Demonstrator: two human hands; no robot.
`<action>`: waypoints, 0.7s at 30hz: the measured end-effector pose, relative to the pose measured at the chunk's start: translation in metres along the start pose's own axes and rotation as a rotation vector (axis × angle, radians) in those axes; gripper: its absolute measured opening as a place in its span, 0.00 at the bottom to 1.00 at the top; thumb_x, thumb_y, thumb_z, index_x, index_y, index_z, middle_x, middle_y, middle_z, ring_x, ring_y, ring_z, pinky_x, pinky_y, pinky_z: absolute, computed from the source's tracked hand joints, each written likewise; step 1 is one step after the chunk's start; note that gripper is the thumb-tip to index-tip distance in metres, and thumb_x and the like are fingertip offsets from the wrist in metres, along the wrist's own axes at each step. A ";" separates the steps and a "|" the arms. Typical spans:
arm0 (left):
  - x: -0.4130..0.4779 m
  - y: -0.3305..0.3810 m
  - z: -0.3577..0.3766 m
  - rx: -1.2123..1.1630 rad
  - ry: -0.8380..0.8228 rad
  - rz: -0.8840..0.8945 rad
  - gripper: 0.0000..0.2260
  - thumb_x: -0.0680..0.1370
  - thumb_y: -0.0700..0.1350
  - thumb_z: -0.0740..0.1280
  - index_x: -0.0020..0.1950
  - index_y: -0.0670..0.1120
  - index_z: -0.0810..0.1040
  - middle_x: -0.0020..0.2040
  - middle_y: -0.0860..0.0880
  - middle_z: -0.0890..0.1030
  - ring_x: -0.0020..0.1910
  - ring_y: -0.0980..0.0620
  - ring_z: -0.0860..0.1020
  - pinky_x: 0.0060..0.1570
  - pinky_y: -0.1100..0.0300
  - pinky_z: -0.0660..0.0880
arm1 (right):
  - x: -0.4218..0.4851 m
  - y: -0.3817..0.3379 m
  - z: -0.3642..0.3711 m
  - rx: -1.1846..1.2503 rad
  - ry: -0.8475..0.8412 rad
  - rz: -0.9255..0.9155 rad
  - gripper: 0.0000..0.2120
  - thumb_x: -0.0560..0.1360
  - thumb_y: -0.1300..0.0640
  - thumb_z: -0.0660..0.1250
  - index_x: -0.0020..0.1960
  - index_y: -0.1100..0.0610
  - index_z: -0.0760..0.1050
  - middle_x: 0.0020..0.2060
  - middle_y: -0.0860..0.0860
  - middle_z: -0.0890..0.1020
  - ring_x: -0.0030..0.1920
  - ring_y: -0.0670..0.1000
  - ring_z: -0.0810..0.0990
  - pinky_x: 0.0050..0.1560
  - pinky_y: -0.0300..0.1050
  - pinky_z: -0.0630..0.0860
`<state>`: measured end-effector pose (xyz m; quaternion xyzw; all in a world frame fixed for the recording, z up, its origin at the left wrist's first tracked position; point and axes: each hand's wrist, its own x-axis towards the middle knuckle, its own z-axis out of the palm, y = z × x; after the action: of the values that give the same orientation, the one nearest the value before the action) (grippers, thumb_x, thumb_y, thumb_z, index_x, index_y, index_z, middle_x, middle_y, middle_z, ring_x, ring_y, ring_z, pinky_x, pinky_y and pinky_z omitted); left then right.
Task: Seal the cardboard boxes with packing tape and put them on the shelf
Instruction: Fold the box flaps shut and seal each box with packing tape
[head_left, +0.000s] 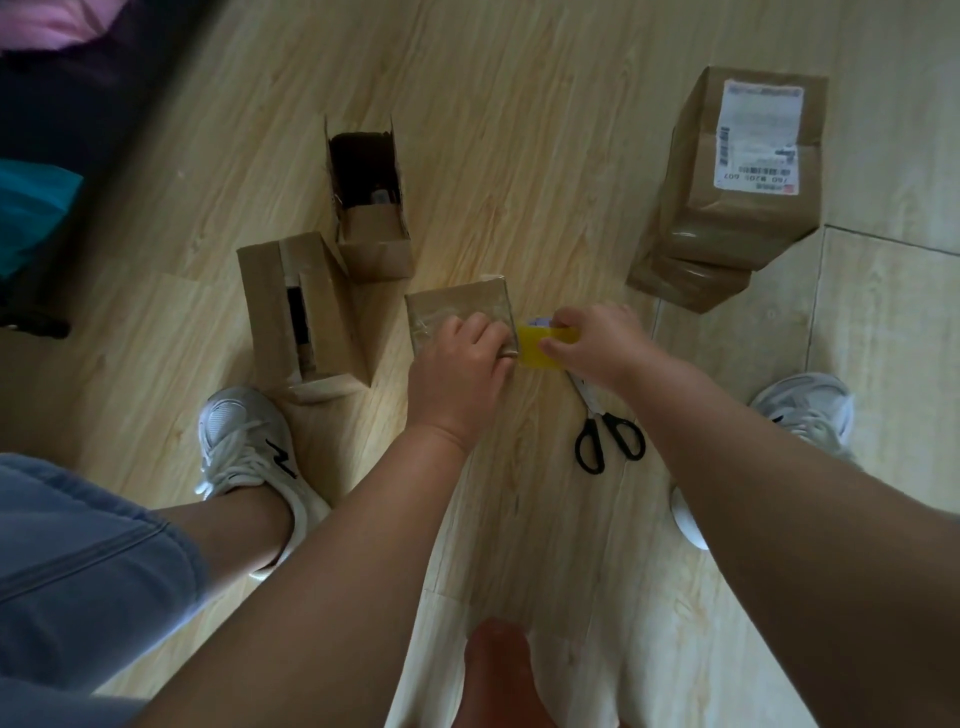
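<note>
On the floor (519, 156), left hand (457, 366) grips the small box (452, 306); right hand (595, 343) pinches the tape roll (537, 351) just beside it.

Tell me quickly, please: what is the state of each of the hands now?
Left hand: closed, fingers curled over the edge of the small box.
Right hand: closed, pinching the yellow tape roll.

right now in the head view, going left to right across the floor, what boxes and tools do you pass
half-closed box → small taped box → yellow tape roll → scissors → labelled box stack
</note>
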<state>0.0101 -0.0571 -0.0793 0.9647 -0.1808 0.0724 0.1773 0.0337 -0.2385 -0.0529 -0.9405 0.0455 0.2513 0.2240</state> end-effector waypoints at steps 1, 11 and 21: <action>0.000 0.000 0.001 -0.006 0.005 -0.002 0.05 0.73 0.45 0.73 0.46 0.47 0.80 0.44 0.51 0.78 0.42 0.48 0.74 0.33 0.58 0.69 | 0.003 0.000 -0.001 -0.027 -0.001 -0.024 0.14 0.80 0.46 0.63 0.62 0.51 0.77 0.54 0.51 0.78 0.61 0.54 0.70 0.68 0.51 0.63; 0.001 0.006 0.000 -0.007 0.006 -0.094 0.08 0.70 0.47 0.76 0.44 0.47 0.81 0.42 0.51 0.79 0.42 0.48 0.76 0.34 0.60 0.66 | -0.012 0.015 0.010 0.250 0.153 0.067 0.27 0.78 0.41 0.66 0.74 0.50 0.68 0.71 0.50 0.70 0.70 0.50 0.69 0.62 0.45 0.67; 0.006 0.009 -0.003 -0.071 -0.084 -0.172 0.09 0.72 0.50 0.75 0.45 0.47 0.80 0.45 0.50 0.78 0.48 0.47 0.75 0.38 0.57 0.67 | -0.046 0.063 0.068 0.214 0.061 0.467 0.12 0.80 0.50 0.64 0.54 0.60 0.72 0.44 0.54 0.77 0.44 0.54 0.74 0.38 0.46 0.68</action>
<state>0.0125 -0.0656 -0.0725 0.9720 -0.1070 0.0101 0.2090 -0.0499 -0.2660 -0.1075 -0.8826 0.2945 0.2615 0.2568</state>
